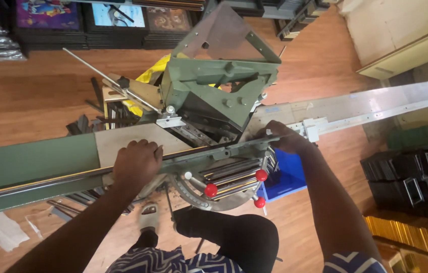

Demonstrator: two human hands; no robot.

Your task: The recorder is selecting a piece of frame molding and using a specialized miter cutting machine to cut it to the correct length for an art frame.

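Observation:
A green mitre-cutting machine [219,83] stands in front of me, with long guide tables running left [32,162] and right [375,106]. A long dark strip of frame moulding [37,184] lies along the left table's front fence. My left hand [137,161] presses down on that moulding close to the cutting head, fingers curled over it. My right hand [285,137] rests on the right side of the fence next to a white sliding stop [311,129], fingers closed on the edge there. Three red-knobbed levers [234,188] stick out below the head.
My raised knee in dark trousers [234,237] and a sandalled foot [149,216] are under the machine. A blue bin [287,177] sits on the wooden floor. Dark frame pieces are stacked at right [411,177], framed pictures at the back [72,20], offcuts lie under the left table.

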